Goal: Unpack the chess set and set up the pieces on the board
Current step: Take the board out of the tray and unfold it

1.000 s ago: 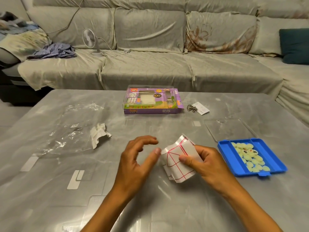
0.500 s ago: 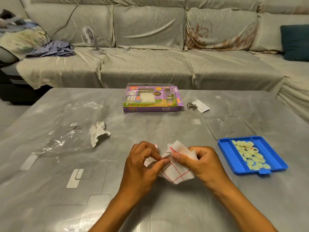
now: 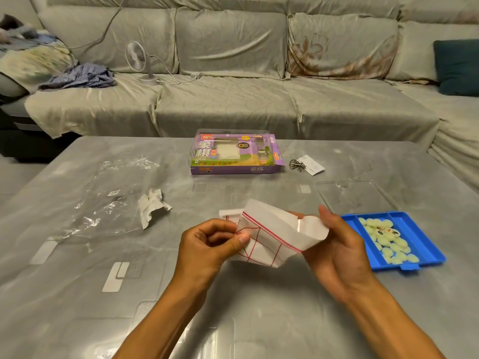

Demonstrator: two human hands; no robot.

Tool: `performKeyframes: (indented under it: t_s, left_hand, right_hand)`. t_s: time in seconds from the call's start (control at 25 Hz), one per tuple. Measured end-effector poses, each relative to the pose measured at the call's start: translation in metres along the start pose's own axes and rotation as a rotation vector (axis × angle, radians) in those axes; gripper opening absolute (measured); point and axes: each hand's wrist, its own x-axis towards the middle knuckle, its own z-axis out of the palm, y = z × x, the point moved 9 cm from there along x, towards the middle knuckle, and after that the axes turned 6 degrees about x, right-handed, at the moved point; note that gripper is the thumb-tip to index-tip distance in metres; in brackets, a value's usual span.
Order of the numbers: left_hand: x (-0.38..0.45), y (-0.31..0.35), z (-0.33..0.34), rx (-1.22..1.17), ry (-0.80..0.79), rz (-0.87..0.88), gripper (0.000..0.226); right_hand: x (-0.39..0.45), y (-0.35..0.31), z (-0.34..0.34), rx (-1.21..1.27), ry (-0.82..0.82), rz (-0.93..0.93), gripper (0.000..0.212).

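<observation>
Grey counter [image 3: 77, 268] before a sofa [image 3: 233, 99]. Both hands hold the half-unfolded paper board [image 3: 269, 234] above it: left hand [image 3: 207, 244] fingers pinching, right hand [image 3: 334, 250] fingers gripping. Blue tray [image 3: 425, 244] of pieces [image 3: 388, 242] just right.

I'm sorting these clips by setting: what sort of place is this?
Most likely a home living room: a long covered sofa with a teal cushion runs behind a low grey table, and a small desk fan stands on the seat.

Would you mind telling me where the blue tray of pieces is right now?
In the head view, the blue tray lies on the table's right side, just beyond the right hand, with the clear lid behind it.
</observation>
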Motion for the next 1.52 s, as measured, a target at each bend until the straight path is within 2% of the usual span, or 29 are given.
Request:
performKeyframes:
  t_s: [0.08,0.16,0.32,0.4,0.48,0.6,0.68,0.76,0.84,0.92,0.96,1.04,1.16,1.2,1.28,1.36,1.44,1.52]
  left_hand:
    - [0.001,-0.003,-0.007,-0.023,0.074,-0.020,0.024]
    - [0.002,-0.009,-0.013,-0.059,0.130,-0.055,0.023]
    - [0.002,-0.025,-0.016,-0.147,0.160,-0.180,0.022]
    - [0.003,-0.028,-0.019,-0.159,0.187,-0.197,0.013]
    - [0.003,-0.028,-0.025,-0.173,0.249,-0.182,0.008]
    - [0.000,-0.020,-0.032,-0.197,0.311,-0.147,0.015]
    - [-0.001,-0.016,-0.017,-0.397,0.170,-0.157,0.023]
    - [-0.009,-0.013,0.014,-0.606,-0.089,-0.265,0.040]
    - [-0.024,-0.013,0.040,-0.586,-0.325,-0.346,0.059]
    - [-0.035,-0.017,0.053,-0.609,-0.458,-0.414,0.060]
    - [-0.037,-0.018,0.056,-0.643,-0.483,-0.456,0.056]
    - [-0.034,-0.024,0.048,-0.577,-0.435,-0.512,0.053]
    - [-0.030,-0.026,0.042,-0.373,-0.413,-0.485,0.062]
    - [-0.033,-0.024,0.046,-0.402,-0.450,-0.471,0.068]
    - [-0.039,-0.013,0.056,-0.578,-0.512,-0.451,0.071]
    - [-0.038,-0.005,0.054,-0.758,-0.535,-0.408,0.066]
    - [-0.040,0.002,0.056,-0.931,-0.622,-0.407,0.064]
    - [-0.043,0.000,0.058,-0.949,-0.615,-0.438,0.071]
  right_hand:
    - [-0.001,-0.008,0.003,-0.011,-0.058,-0.063,0.043]
    - [-0.001,-0.010,0.009,-0.185,-0.105,-0.090,0.034]
    - [-0.001,0.001,0.009,-0.618,-0.086,-0.054,0.061]
    - [-0.001,-0.001,0.010,-0.759,-0.057,-0.101,0.062]
    - [-0.002,-0.006,0.015,-0.751,-0.039,-0.175,0.051]
    - [-0.005,-0.025,0.010,-0.446,0.050,-0.266,0.051]
    - [-0.005,-0.033,0.007,-0.336,0.081,-0.297,0.049]
    - [-0.004,-0.027,0.005,-0.421,0.119,-0.302,0.046]
    - [-0.006,-0.015,0.005,-0.666,0.176,-0.335,0.044]
    - [-0.012,-0.012,0.019,-1.058,0.208,-0.465,0.043]
    - [-0.015,-0.013,0.028,-1.190,0.207,-0.537,0.044]
    - [-0.019,-0.015,0.034,-1.261,0.213,-0.625,0.046]
    - [-0.024,-0.026,0.037,-1.395,0.270,-0.806,0.030]
    - [-0.027,-0.027,0.041,-1.467,0.261,-0.877,0.026]
    - [-0.029,-0.023,0.046,-1.596,0.224,-0.971,0.039]
    - [-0.030,-0.022,0.052,-1.614,0.214,-0.997,0.044]
    - [-0.032,-0.019,0.056,-1.610,0.211,-1.020,0.043]
    - [-0.034,-0.018,0.058,-1.581,0.207,-1.035,0.044]
